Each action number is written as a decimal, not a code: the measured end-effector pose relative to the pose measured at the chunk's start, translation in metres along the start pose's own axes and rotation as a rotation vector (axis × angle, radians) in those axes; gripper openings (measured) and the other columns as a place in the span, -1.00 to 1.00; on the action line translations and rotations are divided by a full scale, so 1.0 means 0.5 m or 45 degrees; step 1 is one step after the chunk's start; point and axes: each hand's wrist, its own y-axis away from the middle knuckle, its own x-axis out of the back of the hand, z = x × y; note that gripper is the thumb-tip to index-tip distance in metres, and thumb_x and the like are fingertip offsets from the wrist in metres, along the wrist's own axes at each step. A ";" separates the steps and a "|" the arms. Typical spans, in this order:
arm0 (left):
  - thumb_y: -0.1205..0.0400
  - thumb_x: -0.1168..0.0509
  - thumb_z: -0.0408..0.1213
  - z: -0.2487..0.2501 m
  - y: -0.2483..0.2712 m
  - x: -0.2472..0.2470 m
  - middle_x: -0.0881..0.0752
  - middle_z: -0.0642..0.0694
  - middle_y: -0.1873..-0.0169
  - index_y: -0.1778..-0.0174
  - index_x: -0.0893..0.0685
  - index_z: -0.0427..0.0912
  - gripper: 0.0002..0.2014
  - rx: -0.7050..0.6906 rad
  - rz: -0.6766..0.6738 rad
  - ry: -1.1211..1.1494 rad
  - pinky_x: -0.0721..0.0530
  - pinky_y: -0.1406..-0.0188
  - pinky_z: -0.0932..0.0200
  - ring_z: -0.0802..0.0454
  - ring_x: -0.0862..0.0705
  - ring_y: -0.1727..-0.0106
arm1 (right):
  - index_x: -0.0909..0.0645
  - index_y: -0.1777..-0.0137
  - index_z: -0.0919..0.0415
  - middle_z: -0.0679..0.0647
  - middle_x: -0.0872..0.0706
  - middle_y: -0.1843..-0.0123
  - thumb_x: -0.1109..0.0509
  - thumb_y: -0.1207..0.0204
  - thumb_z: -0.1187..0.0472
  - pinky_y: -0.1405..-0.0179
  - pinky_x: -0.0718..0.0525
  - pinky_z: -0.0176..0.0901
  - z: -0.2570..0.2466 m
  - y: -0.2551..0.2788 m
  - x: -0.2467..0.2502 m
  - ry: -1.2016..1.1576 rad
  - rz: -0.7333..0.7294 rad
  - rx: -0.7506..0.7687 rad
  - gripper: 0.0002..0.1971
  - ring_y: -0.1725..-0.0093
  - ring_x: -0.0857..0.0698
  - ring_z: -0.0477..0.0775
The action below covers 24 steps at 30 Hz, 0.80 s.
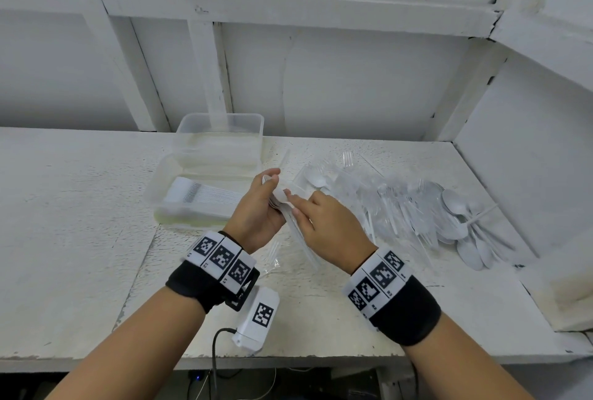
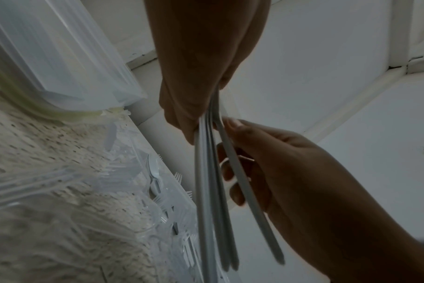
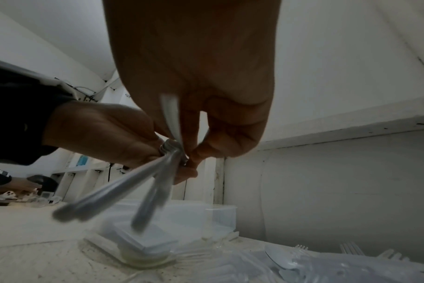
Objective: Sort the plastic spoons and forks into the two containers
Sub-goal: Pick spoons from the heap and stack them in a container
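Two clear rectangular plastic containers are set side by side on the worn white-painted table point(image 1: 80, 207): the near container point(image 1: 192, 197) is stocked with a neat row of white plastic cutlery, while the far container point(image 1: 221, 133), touching it behind, has contents that cannot be made out. A bundle of white plastic spoons point(image 1: 282, 204) is gripped in the left hand point(image 1: 256, 213), fingers curled round the handles (several handles are seen fanning out below the fist in the left wrist view). One spoon of the bundle is pinched between thumb and fingertips of the right hand point(image 1: 324, 223), which is held just beside the left, in front of the near container. A loose heap of clear plastic forks point(image 1: 378, 207) is spread on the table to the right of the hands. A pile of unsorted white plastic spoons point(image 1: 462, 223) is lodged at the far right of that heap, near the white wall point(image 1: 529, 159).
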 end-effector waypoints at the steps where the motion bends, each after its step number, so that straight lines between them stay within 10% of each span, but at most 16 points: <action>1: -0.76 -0.05 -0.26 0.001 -0.001 -0.002 -0.60 -0.11 0.23 -0.05 -0.49 -0.07 -0.88 -0.007 0.017 0.013 -0.66 0.29 0.13 0.03 -0.62 0.27 | -0.29 -0.58 -0.01 0.10 -0.60 -0.05 -0.04 -0.71 0.07 0.12 -0.56 -0.11 0.001 0.000 -0.003 -0.031 -0.009 0.009 -0.57 0.00 -0.59 0.09; 9: -0.72 -0.15 -0.15 0.013 -0.014 0.001 -0.59 -0.24 -0.03 -0.42 -0.31 -0.07 -0.65 0.142 0.046 0.203 -0.73 0.04 -0.13 -0.22 -0.75 0.01 | -0.22 -0.57 -0.01 0.14 -0.67 -0.13 -0.04 -0.70 0.00 0.00 -0.62 0.05 0.005 0.012 -0.018 -0.173 -0.092 -0.032 -0.55 -0.09 -0.66 0.17; 16: -0.70 -0.15 -0.10 0.017 -0.015 0.003 -0.67 -0.13 0.14 0.05 -0.50 -0.08 -0.86 0.174 0.089 0.025 -0.56 -0.15 -0.14 -0.05 -0.68 0.11 | -0.31 -0.53 0.07 0.10 -0.68 -0.27 -0.25 -0.63 0.02 -0.15 -0.59 -0.05 0.021 0.000 -0.008 -0.323 -0.150 -0.071 -0.51 -0.21 -0.66 0.11; 24: -0.75 -0.08 -0.14 0.034 -0.022 0.019 -0.67 -0.18 0.04 0.01 -0.41 -0.17 -0.84 0.108 0.045 -0.220 -0.63 0.02 0.09 -0.02 -0.73 0.09 | -0.47 -0.43 0.04 0.09 -0.63 -0.14 -0.26 -0.62 0.19 0.02 -0.58 -0.15 0.028 -0.044 -0.004 -0.224 -0.054 -0.090 -0.63 -0.04 -0.63 0.07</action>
